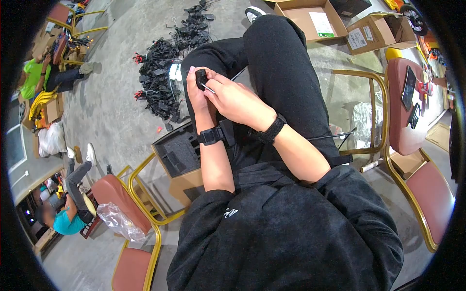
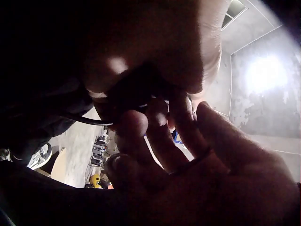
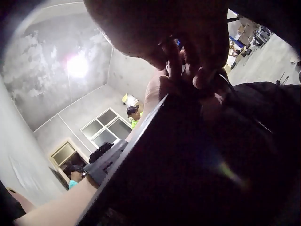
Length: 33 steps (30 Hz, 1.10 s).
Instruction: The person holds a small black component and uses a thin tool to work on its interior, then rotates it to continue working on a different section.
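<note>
In the head view a small black part point(image 1: 200, 77) stands between the two hands, above the lap. My left hand point(image 1: 196, 97) grips it, fingers curled around its far side. My right hand point(image 1: 242, 103) pinches a thin metallic piece point(image 1: 208, 88) against the part's near end. A dark cable point(image 2: 87, 119) runs to the hands in the left wrist view. There the left hand's fingers point(image 2: 162, 136) curl under the right hand, and the held part is in deep shadow. The right wrist view shows the right hand point(image 3: 183, 42) dark, its fingertips close to the left hand.
A pile of black cabled devices point(image 1: 160, 82) lies on the floor ahead. An open box with dark foam point(image 1: 179, 153) is beside the left forearm. Chairs point(image 1: 121, 199) point(image 1: 410, 106) stand on both sides, cardboard boxes point(image 1: 310, 19) at the far right. Two people are at the left.
</note>
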{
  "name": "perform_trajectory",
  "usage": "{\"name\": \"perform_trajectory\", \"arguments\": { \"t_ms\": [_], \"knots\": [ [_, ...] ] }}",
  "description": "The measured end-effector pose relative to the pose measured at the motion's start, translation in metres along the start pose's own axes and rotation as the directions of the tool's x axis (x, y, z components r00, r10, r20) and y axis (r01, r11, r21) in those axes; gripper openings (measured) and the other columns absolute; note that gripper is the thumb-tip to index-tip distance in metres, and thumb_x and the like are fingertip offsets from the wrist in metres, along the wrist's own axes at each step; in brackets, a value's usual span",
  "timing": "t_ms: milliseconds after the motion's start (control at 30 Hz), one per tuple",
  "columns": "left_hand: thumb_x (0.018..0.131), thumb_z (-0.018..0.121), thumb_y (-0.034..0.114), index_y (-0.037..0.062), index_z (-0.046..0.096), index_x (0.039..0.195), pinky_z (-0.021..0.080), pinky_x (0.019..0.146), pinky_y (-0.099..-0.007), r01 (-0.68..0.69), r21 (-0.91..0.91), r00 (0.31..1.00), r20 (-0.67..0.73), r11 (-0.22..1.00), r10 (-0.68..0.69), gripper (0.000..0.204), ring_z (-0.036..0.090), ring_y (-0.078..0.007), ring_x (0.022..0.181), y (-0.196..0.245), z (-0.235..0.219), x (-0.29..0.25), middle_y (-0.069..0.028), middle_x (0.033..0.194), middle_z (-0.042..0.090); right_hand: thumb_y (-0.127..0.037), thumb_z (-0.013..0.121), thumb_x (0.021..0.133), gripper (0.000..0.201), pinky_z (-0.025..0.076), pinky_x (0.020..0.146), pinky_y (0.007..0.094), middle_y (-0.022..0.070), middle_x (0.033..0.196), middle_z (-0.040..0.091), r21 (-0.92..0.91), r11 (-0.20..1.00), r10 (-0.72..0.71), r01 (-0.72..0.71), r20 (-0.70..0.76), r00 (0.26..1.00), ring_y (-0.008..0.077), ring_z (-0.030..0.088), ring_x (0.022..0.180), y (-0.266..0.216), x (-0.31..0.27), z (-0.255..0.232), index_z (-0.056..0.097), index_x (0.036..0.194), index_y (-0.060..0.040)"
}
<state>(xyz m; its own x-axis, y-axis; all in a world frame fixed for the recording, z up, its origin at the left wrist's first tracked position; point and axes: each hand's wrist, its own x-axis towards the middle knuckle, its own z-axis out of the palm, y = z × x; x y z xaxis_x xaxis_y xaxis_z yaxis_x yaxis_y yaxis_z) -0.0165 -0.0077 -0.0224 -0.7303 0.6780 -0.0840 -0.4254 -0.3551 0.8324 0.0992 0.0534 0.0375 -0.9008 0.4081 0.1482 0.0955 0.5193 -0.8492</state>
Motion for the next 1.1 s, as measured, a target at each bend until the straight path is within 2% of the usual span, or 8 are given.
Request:
{"name": "perform_trajectory", "arguments": {
  "t_ms": [167, 367, 600, 767, 867, 933, 1033, 1100],
  "knots": [
    [0.096, 0.038, 0.036, 0.0016, 0.051, 0.075, 0.040, 0.065, -0.0336, 0.026, -0.088, 0.999, 0.024, 0.996, -0.024, 0.042, 0.045, -0.0179, 0.063, 0.0009, 0.0043, -0.0024, -0.0065, 0.066, 0.049, -0.019, 0.050, 0.092, 0.020, 0.052, 0.067, 0.0464, 0.0235, 0.087, 0.061, 0.004, 1.000, -0.024, 0.025, -0.054, 0.998, 0.0402, 0.062, 0.077, 0.0003, 0.0004, 0.0020, 0.053, 0.089, 0.0011],
    [0.096, 0.039, 0.037, 0.0026, 0.050, 0.074, 0.039, 0.068, -0.0347, 0.049, -0.096, 0.999, 0.012, 0.994, -0.048, 0.042, 0.045, -0.0181, 0.064, 0.0050, 0.0085, -0.0047, -0.0064, 0.066, 0.048, -0.019, 0.049, 0.093, 0.021, 0.047, 0.071, 0.0468, 0.0260, 0.085, 0.061, 0.173, 0.956, 0.218, -0.238, 0.128, 0.968, 0.0419, 0.060, 0.083, -0.0032, 0.0026, 0.0002, 0.053, 0.094, 0.0022],
    [0.095, 0.041, 0.036, 0.0029, 0.051, 0.075, 0.041, 0.065, -0.0335, 0.013, -0.121, 1.000, 0.019, 0.993, -0.011, 0.040, 0.047, -0.0181, 0.064, 0.0017, 0.0058, -0.0025, -0.0063, 0.067, 0.050, -0.016, 0.052, 0.091, 0.017, 0.049, 0.070, 0.0457, 0.0223, 0.089, 0.060, -0.033, 0.999, 0.017, -0.017, -0.013, 1.000, 0.0394, 0.061, 0.082, -0.0025, 0.0008, -0.0018, 0.055, 0.092, 0.0007],
    [0.096, 0.041, 0.035, 0.0024, 0.051, 0.074, 0.042, 0.063, -0.0291, 0.007, -0.026, 1.000, 0.022, 1.000, -0.006, 0.040, 0.049, -0.0170, 0.065, 0.0034, 0.0064, -0.0042, -0.0069, 0.068, 0.051, -0.014, 0.054, 0.089, 0.014, 0.049, 0.069, 0.0450, 0.0196, 0.086, 0.060, -0.108, 0.990, -0.105, 0.092, -0.130, 0.986, 0.0382, 0.061, 0.080, -0.0003, 0.0015, 0.0000, 0.055, 0.090, 0.0000],
    [0.096, 0.040, 0.035, 0.0022, 0.051, 0.075, 0.042, 0.065, -0.0312, 0.013, 0.006, 0.999, 0.046, 1.000, -0.013, 0.041, 0.048, -0.0178, 0.065, 0.0036, 0.0045, -0.0034, -0.0071, 0.068, 0.051, -0.015, 0.053, 0.090, 0.015, 0.049, 0.067, 0.0458, 0.0208, 0.088, 0.060, -0.089, 0.994, -0.077, 0.069, -0.098, 0.992, 0.0393, 0.061, 0.079, -0.0004, 0.0010, 0.0001, 0.055, 0.089, 0.0000],
    [0.096, 0.039, 0.035, 0.0021, 0.050, 0.075, 0.042, 0.066, -0.0325, 0.012, -0.025, 0.998, 0.063, 1.000, -0.010, 0.041, 0.048, -0.0183, 0.065, 0.0017, 0.0043, -0.0025, -0.0072, 0.068, 0.050, -0.017, 0.051, 0.091, 0.018, 0.049, 0.066, 0.0470, 0.0230, 0.088, 0.062, -0.029, 0.997, 0.065, -0.066, -0.029, 0.997, 0.0410, 0.061, 0.080, -0.0023, -0.0006, 0.0005, 0.055, 0.089, 0.0007],
    [0.096, 0.039, 0.036, 0.0022, 0.050, 0.074, 0.042, 0.068, -0.0347, 0.009, -0.042, 0.998, 0.070, 0.999, -0.006, 0.041, 0.046, -0.0190, 0.065, 0.0029, 0.0064, -0.0037, -0.0072, 0.067, 0.049, -0.019, 0.050, 0.092, 0.021, 0.048, 0.067, 0.0480, 0.0248, 0.087, 0.062, 0.068, 0.982, 0.173, -0.178, 0.073, 0.982, 0.0422, 0.060, 0.080, -0.0053, 0.0017, -0.0024, 0.054, 0.091, 0.0014],
    [0.096, 0.039, 0.036, 0.0022, 0.049, 0.074, 0.041, 0.069, -0.0356, 0.008, -0.028, 0.998, 0.058, 1.000, -0.006, 0.042, 0.046, -0.0192, 0.064, 0.0037, 0.0082, -0.0045, -0.0071, 0.067, 0.049, -0.020, 0.049, 0.093, 0.022, 0.048, 0.067, 0.0481, 0.0249, 0.085, 0.062, 0.099, 0.978, 0.176, -0.181, 0.056, 0.983, 0.0424, 0.060, 0.080, -0.0052, 0.0020, -0.0017, 0.054, 0.091, 0.0016]
  ]
}}
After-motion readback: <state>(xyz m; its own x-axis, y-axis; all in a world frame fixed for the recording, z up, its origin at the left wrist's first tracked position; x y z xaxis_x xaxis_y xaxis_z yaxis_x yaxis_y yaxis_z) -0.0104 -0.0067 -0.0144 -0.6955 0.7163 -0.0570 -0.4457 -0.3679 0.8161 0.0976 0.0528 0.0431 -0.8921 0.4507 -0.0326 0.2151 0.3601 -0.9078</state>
